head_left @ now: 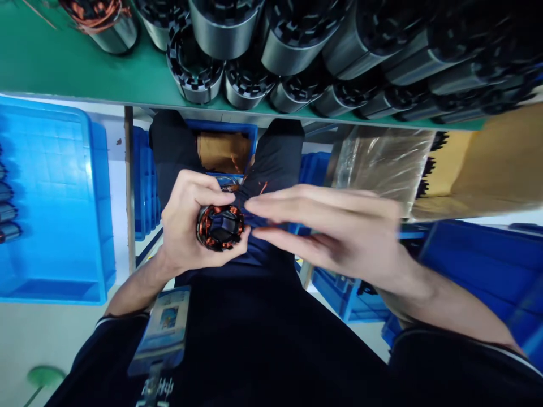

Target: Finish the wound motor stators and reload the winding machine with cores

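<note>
Showing at nine o'clock a bright-blue plastic tray (51, 198), with black-and-silver metal cylinders (7, 212) along its far left side, and at eight o'clock a round green base (44, 376) on the pale floor (25, 333). Opening at ten o'clock onto a smooth green work surface (38, 56), bearing first a silver metal cylinder (117, 35) draped in copper wire (97, 20). Wearing, between seven and eight o'clock, a clear plastic badge holder (163, 328). Gripping close to centre, just below nine o'clock, a short black ring-shaped core (206, 229) wound with copper, held in the left hand (182, 220) with fingers curled snugly around its side and bore facing the camera. Revealing beyond it, toward ten o'clock between dark-trousered knees (280, 152), an open blue plastic bin (224, 127) with brown sheeting (224, 151) inside. Crowding the green surface from eleven to two o'clock with rows of silver metal cylinders (288, 59) under black toothed rims. Holding out at three o'clock the blurred right hand (339, 226), with thumb and fingers parted by a narrow gap and tips just beside the core; cannot tell about any hold on the fine copper strands (263, 187) nearby. Backed just above three o'clock by a film-covered brown cardboard box (504, 175) and below it by dark-blue plastic crates (479, 265).
</note>
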Demonstrator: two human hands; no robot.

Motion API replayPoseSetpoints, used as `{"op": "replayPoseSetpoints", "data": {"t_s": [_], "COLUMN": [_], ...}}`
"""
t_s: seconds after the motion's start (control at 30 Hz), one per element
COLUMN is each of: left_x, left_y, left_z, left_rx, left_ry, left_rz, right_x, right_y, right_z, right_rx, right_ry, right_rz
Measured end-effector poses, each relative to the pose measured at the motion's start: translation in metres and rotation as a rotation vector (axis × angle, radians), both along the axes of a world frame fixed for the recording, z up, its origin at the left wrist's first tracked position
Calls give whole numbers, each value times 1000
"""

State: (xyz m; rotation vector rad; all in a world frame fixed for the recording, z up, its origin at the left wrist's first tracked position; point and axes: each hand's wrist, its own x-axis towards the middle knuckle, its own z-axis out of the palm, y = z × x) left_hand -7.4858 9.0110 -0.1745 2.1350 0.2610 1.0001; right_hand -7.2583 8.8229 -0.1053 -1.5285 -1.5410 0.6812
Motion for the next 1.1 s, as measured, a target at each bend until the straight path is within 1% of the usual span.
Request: {"op": "replayPoseSetpoints", "data": {"t_s": [0.07, 0.17, 0.23, 0.27, 0.3, 0.33, 0.37, 0.43, 0.47, 0.53, 0.6, 0.63, 0.7, 0.73, 0.8, 0.87, 0.93, 0.97, 1.0, 1.03, 1.1], "left_x": [2, 2, -2, -5, -8, -11, -14, -19, -20, -18, -13, -11, -6, -5, -2, 0, 2, 3, 5, 6, 8], "left_y": [0, -2, -2, -1, 0, 1, 2, 4, 4, 2, -2, -5, -10, -12, -13, -10, -4, -1, 2, 4, 4], "left_z": [4, 4, -2, -6, -10, -14, -18, -23, -24, -22, -18, -15, -10, -7, 0, 7, 14, 16, 16, 15, 5], "left_rx": [-26, -124, -127, -96, -49, -3, 41, 98, 113, 139, 174, 185, 175, 144, 45, -26, -44, -57, -103, -192, -451], "left_ry": [-9, 2, 30, 56, 83, 127, 169, 240, 260, 269, 256, 246, 201, 173, 108, 57, 29, -3, -30, -36, 80], "left_rz": [-71, -184, -160, -121, -80, -42, -18, -15, -25, -45, -55, -52, -40, -31, -19, -18, -33, -48, -74, -129, -286], "right_x": [-3, 7, 18, 22, 26, 27, 26, 16, 9, -8, -21, -23, -22, -19, -11, -2, 8, 13, 17, 21, 26], "right_y": [14, 34, 39, 40, 39, 37, 34, 27, 25, 24, 28, 30, 34, 36, 37, 36, 36, 37, 38, 39, 41], "right_z": [-13, -51, -74, -80, -81, -78, -71, -51, -41, -32, -33, -37, -41, -41, -34, -20, -5, 2, 8, 13, 19], "right_rx": [-9, -101, -172, -193, -198, -188, -166, -91, -52, -27, -92, -148, -233, -240, -204, -155, -131, -121, -103, -79, -67], "right_ry": [184, 427, 491, 468, 409, 322, 224, 54, -4, -52, -10, 29, 95, 111, 112, 82, 48, 37, 24, 1, -61], "right_rz": [80, 119, 94, 72, 32, -28, -98, -196, -186, -60, 68, 101, 121, 128, 148, 187, 241, 277, 319, 361, 431]}}
